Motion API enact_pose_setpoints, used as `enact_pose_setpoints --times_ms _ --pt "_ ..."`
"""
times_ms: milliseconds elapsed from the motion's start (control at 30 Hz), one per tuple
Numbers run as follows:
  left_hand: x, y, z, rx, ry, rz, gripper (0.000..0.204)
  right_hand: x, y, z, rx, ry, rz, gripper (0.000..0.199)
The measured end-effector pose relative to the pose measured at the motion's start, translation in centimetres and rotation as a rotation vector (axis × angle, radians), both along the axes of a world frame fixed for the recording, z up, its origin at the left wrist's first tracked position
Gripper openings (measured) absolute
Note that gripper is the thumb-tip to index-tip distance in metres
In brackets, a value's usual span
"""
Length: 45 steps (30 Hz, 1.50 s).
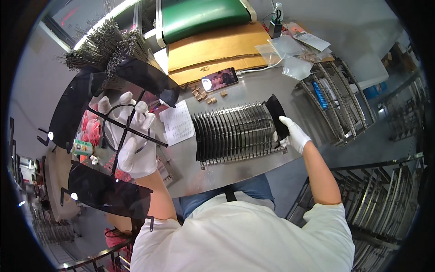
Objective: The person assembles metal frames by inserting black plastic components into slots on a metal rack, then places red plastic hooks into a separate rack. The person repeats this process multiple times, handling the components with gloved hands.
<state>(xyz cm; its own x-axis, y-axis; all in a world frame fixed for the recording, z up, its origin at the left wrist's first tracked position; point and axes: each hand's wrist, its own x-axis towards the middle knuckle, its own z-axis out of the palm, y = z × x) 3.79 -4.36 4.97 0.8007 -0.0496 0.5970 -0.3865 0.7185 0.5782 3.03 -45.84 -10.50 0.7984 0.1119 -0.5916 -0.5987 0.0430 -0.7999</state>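
Biggest thing on my feed is the metal table [199, 181]. Next is the black cross-shaped frame [127, 128] up at the left, with dark see-through panels [77, 109] around it. Looks thin and light to me, but wide, so I'd expect it to swing and snag; I'd hold it near the centre, by the bars. How the panels attach, I can't tell. Then the slotted rack [244, 158] of curved dark plates [231, 129], lying mid-table. Smaller again: the dark plate [275, 111] at its right end, tilted. My guess is light, stiffish, slick and easy to scratch, so pinch it by the edge. Hands last, both white-gloved: the right hand [297, 137] has thumb and fingers pinched on that plate; the left hand [140, 157] is behind the bars, fingers spread and half curled, and whether it's actually gripping, I can't tell.
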Motion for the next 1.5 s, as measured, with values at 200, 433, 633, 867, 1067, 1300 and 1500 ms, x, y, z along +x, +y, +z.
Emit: enact_pose_setpoints --times_ms 200,433,633,867,1067,1300,1500 --pt "0.4 0.7 -1.5 0.024 -0.069 -0.016 0.093 0.6 0.0 0.1 -0.270 0.011 0.258 0.057" --pt "-0.6 -1.5 -1.3 0.011 0.062 0.018 0.095 0.2 3.4 5.1 -1.325 -0.530 0.438 0.072" --pt "-2.7 -8.2 0.5 0.334 0.491 -0.117 0.072 -1.2 9.2 12.8 -0.791 -1.120 0.253 0.118" --pt "-1.1 -5.4 -4.6 -0.082 0.262 -0.383 0.076 -3.2 8.6 12.3 0.462 -0.282 0.345 0.044" --pt "-1.3 0.6 -2.4 0.023 0.257 -0.353 0.092 -1.1 -0.1 6.3 0.030 -0.265 -0.055 0.052" --pt "-1.3 0.2 -3.2 0.030 0.293 -0.323 0.093 -0.1 0.5 2.6 -0.078 0.048 -0.044 0.048" --pt "-1.5 -0.3 -2.6 0.148 0.345 -0.289 0.093 0.0 -0.4 1.8 -0.614 -0.203 0.313 0.068"
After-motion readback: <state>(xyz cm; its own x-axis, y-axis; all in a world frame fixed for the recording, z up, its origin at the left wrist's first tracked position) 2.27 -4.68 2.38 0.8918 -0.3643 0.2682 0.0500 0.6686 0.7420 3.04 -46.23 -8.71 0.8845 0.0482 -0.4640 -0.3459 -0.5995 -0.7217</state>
